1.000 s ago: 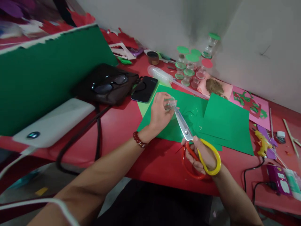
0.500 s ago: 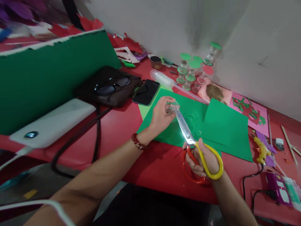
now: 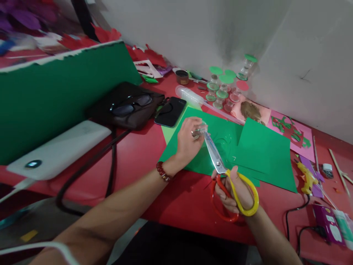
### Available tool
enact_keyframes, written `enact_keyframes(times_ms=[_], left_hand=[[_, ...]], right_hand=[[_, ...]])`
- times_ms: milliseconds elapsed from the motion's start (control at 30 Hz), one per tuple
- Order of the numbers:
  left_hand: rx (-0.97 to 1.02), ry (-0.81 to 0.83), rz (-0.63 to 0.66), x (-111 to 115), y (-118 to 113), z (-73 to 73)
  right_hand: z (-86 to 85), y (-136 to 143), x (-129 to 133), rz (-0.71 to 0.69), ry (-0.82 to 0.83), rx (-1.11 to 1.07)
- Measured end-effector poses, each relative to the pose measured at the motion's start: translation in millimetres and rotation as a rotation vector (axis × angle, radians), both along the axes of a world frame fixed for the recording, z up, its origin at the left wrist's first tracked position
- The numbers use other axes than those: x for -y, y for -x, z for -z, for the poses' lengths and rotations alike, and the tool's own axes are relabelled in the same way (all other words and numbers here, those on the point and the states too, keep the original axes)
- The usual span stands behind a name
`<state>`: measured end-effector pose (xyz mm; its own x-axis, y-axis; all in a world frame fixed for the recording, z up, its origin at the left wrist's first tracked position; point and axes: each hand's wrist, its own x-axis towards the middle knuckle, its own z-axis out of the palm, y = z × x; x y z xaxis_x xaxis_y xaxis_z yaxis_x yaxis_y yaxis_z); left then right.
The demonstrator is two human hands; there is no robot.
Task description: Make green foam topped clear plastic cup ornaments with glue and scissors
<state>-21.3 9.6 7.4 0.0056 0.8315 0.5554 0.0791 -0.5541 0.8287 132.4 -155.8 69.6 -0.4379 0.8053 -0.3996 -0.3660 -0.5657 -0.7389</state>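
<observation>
My left hand is closed around a small clear plastic piece, held above a green sheet. In my right hand are large scissors with one red and one yellow handle. Their blades point up and left, with the tips at the edge of the clear piece. The blades look nearly closed; whether plastic lies between them is too small to tell. A second green sheet lies to the right.
A phone, glasses on a dark pouch and a white power bank lie left. Behind stand small clear cups with green discs. At right are a yellow glue gun and a purple box.
The clear piece has turned slightly in my left hand and moved a little left and down. The scissors have shifted slightly left and down with my right hand. The view has tilted slightly.
</observation>
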Motion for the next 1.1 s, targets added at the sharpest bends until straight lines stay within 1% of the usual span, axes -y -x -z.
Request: enact_keyframes(times_ms=[233,533,667,800,967,1100], left_hand=[[0.171,0.160,0.208,-4,0,-1.4],[0.174,0.254,0.379,-9,9,-7.4],[0.153,0.261,0.409,-10,10,-10.0],[0.141,0.243,0.403,-10,10,-10.6],[0.110,0.229,0.428,-11,13,-12.6],[0.106,0.248,0.448,-12,16,-14.2]], right_hand=[[-2.1,-3,-2,0.034,-0.019,0.101],[-4.9,-6,2,0.079,-0.051,0.188],[-7.0,-5,3,0.076,-0.049,0.200],[-8.4,-5,4,0.060,-0.044,0.223],[-7.5,-6,4,0.080,-0.035,0.243],[-4.8,-10,0,0.040,-0.030,0.182]])
